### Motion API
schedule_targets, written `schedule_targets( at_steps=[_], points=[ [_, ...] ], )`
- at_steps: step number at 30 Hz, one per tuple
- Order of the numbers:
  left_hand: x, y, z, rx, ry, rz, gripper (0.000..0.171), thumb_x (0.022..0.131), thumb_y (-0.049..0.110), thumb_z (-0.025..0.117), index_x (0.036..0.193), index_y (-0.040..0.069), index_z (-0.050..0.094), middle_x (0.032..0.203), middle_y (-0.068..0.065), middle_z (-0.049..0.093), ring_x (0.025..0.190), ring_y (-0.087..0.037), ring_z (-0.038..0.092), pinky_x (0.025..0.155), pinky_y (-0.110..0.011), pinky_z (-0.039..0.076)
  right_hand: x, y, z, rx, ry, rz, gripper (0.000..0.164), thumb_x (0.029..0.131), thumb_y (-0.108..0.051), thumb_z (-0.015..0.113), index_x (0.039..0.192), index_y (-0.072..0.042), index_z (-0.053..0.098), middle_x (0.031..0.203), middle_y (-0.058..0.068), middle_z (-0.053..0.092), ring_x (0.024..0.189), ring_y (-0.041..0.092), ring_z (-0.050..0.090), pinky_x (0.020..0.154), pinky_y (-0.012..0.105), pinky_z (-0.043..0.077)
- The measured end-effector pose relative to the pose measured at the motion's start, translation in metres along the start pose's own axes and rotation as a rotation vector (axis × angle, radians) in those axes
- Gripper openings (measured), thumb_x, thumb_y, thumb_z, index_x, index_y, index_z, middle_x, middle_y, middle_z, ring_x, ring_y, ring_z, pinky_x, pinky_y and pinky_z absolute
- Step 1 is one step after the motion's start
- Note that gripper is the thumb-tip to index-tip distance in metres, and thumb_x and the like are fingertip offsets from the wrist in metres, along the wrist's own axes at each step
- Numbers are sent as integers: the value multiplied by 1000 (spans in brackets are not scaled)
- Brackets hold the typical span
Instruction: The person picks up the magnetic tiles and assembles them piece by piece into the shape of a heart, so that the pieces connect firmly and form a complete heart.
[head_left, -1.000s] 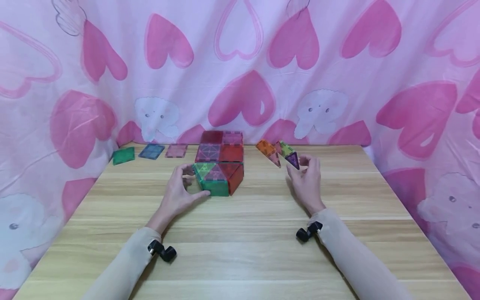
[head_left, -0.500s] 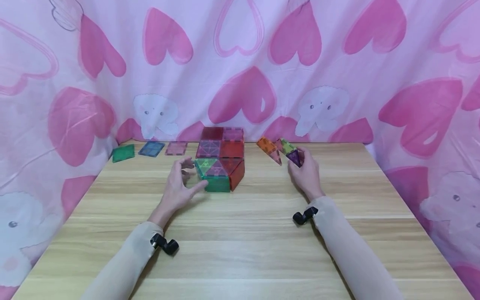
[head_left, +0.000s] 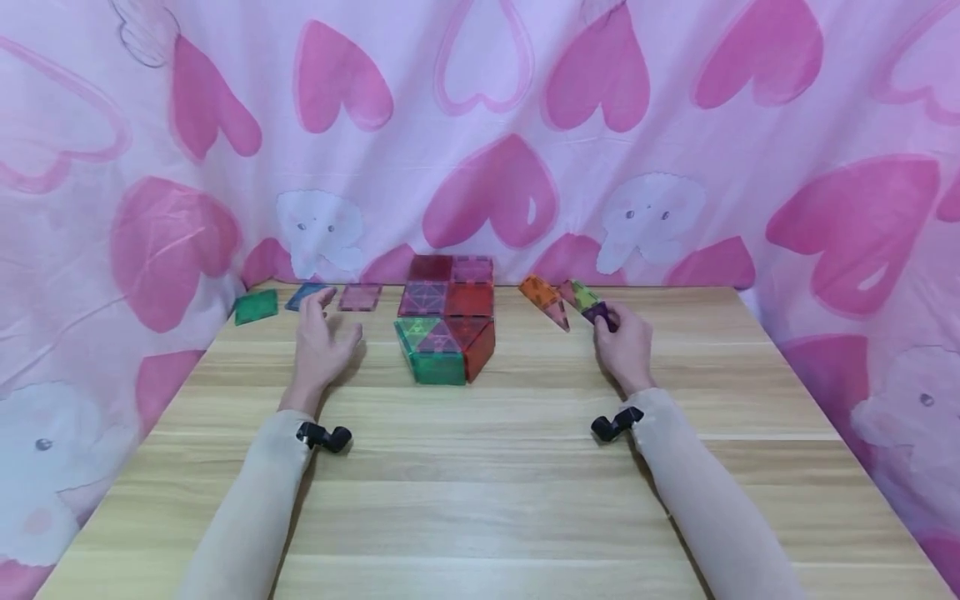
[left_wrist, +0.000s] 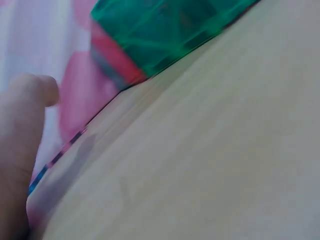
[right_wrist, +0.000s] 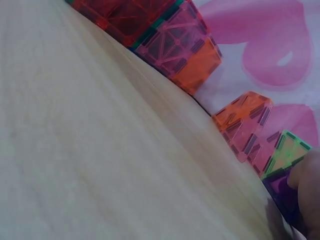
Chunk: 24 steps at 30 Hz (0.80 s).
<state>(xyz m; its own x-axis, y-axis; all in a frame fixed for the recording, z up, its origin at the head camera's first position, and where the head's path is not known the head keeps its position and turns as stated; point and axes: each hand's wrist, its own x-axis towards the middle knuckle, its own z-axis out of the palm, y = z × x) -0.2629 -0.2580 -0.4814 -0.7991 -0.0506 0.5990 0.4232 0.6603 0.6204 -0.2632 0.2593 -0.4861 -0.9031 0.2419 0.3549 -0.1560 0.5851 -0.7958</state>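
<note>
My left hand (head_left: 318, 354) hovers near the blue square magnetic tile (head_left: 298, 298), partly covering it, its fingers loosely bent with nothing held. Beside it lie a green tile (head_left: 257, 307) and a pink tile (head_left: 360, 298). My right hand (head_left: 627, 348) pinches the end of a dark purple triangular magnetic tile (right_wrist: 280, 189), which adjoins a light green one (right_wrist: 290, 151). Just left of these rests an orange and pink group of tiles (head_left: 542, 297). At centre stands a block built of magnetic tiles (head_left: 470, 300), with neither hand touching it. The left wrist view is blurred.
The wooden table (head_left: 480, 483) ends at the back against a pink curtain (head_left: 495, 75) printed with hearts. The block's green front wall (head_left: 439, 368) and red angled side (head_left: 480, 353) rise from the tabletop between the hands.
My left hand has left the side of the block and moved left to the blue tile. The right hand has closed its fingers on the purple tile's end.
</note>
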Motion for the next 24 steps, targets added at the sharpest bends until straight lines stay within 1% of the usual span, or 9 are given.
schedule_targets(
  at_steps=[5, 8, 10, 14, 16, 20, 21, 23, 24],
  points=[
    [10, -16, -10, 130, -89, -101, 85, 90, 18, 80, 161, -6, 42, 164, -30, 41, 153, -51, 41, 130, -65, 32, -7, 4, -16, -29, 49, 32, 31, 105, -3, 66, 134, 4, 75, 126, 27, 78, 117, 42, 76, 107, 55, 59],
    [13, -23, -18, 206, -152, -167, 92, 91, 24, 79, 166, -6, 35, 170, -31, 35, 157, -53, 34, 131, -67, 28, -15, 10, -29, -49, 68, 52, 29, 106, -5, 65, 132, 4, 75, 126, 27, 78, 117, 43, 75, 106, 55, 59],
    [14, -25, -22, 255, -210, -204, 97, 94, 30, 77, 169, -8, 29, 173, -33, 29, 160, -54, 29, 132, -68, 25, -22, 14, -39, -66, 75, 69, 27, 106, -6, 64, 130, 3, 75, 125, 27, 78, 115, 41, 74, 104, 53, 58],
    [14, -24, -27, 330, -317, -239, 101, 101, 42, 71, 170, -12, 21, 174, -38, 23, 163, -57, 21, 133, -70, 20, -40, 19, -62, -78, 67, 116, 26, 107, -7, 64, 129, 2, 74, 124, 25, 77, 114, 36, 72, 98, 37, 53],
    [14, -23, -28, 355, -353, -243, 101, 103, 45, 69, 170, -13, 21, 174, -40, 23, 163, -57, 19, 133, -70, 18, -51, 19, -74, -84, 45, 142, 28, 108, -9, 64, 132, 2, 72, 128, 25, 76, 118, 35, 70, 100, 36, 52],
    [12, -22, -29, 378, -358, -252, 99, 106, 52, 65, 170, -12, 24, 171, -41, 27, 160, -60, 24, 130, -72, 24, -71, 19, -94, -109, -2, 141, 29, 107, -10, 66, 134, 1, 71, 131, 25, 75, 118, 31, 69, 99, 28, 50],
    [10, -21, -29, 382, -349, -252, 99, 106, 53, 64, 170, -12, 25, 169, -42, 28, 158, -61, 26, 128, -73, 26, -76, 19, -98, -115, -10, 133, 29, 107, -10, 67, 133, 1, 72, 130, 24, 76, 116, 27, 69, 98, 24, 49],
    [6, -21, -29, 390, -325, -245, 95, 107, 53, 64, 169, -11, 29, 165, -43, 30, 153, -61, 29, 124, -72, 31, -83, 20, -104, -121, -23, 96, 26, 105, -8, 69, 128, 1, 74, 123, 23, 78, 106, 17, 69, 89, 14, 47],
    [4, -20, -29, 394, -311, -242, 93, 107, 51, 64, 168, -11, 32, 161, -43, 32, 150, -60, 31, 122, -72, 33, -86, 21, -107, -119, -30, 75, 24, 103, -6, 71, 126, 2, 74, 119, 23, 78, 101, 12, 68, 86, 12, 46]
  ],
)
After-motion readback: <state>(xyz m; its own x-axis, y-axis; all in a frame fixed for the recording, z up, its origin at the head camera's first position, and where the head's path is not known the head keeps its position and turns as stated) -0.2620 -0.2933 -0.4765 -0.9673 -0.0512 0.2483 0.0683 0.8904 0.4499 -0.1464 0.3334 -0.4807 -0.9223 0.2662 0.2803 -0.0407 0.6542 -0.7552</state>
